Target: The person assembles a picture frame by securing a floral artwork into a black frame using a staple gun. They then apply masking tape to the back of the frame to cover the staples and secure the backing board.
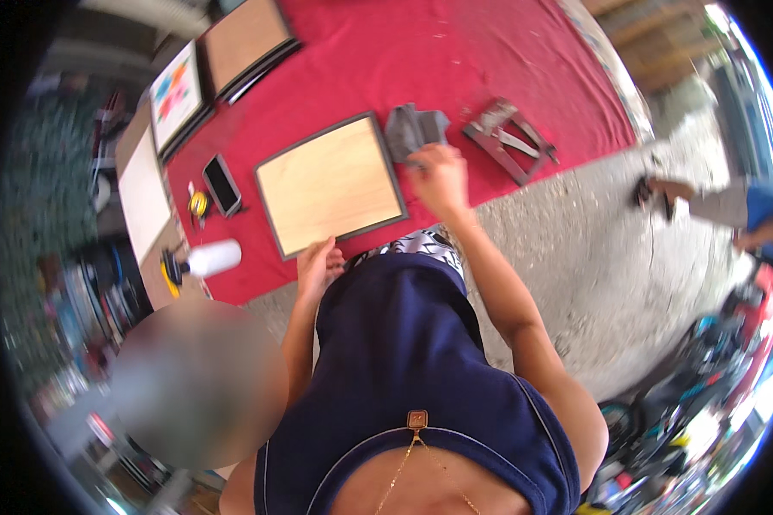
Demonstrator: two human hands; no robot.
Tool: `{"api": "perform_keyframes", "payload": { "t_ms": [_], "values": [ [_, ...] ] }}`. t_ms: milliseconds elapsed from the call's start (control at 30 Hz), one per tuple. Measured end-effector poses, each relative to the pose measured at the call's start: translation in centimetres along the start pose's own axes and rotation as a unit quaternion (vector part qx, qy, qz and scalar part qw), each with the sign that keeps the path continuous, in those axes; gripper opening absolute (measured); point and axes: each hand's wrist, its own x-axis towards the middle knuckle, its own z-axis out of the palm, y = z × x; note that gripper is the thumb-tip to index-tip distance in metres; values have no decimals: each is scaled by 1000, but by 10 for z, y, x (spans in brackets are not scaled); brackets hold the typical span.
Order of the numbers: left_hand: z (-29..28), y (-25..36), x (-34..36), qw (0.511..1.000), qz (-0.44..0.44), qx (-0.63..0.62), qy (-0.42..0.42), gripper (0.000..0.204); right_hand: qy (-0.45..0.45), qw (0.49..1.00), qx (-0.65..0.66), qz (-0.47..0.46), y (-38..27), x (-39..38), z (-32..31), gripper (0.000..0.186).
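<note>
one left hand (pixel 319 264) adjoins one framed board (pixel 331 180); one right hand (pixel 441 180), one grey cloth (pixel 400 136). both grips: cannot tell.

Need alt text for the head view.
A person's left hand is at the near edge of a dark-framed pale panel, the right hand at a grey cloth beside it, on a red-covered table. A dark red tool lies right; a phone, tape measure and spray bottle lie left.
</note>
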Motion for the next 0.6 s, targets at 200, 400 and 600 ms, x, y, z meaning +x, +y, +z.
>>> {"api": "perform_keyframes", "payload": {
  "t_ms": [200, 400, 600],
  "values": [
    [-42, -36, 30, 868, 341, 215, 290, 35, -134, 916, -361, 115, 89, 20, -69, 77],
    [-49, -13, 71, 789, 328, 317, 412, 51, -235, 888, -366, 149, 100, 32, -81, 77],
    [-29, 18, 121, 772, 248, 243, 532, 58, -253, 875, 98, 401, 106, 92, -128, 40]
  ]
}}
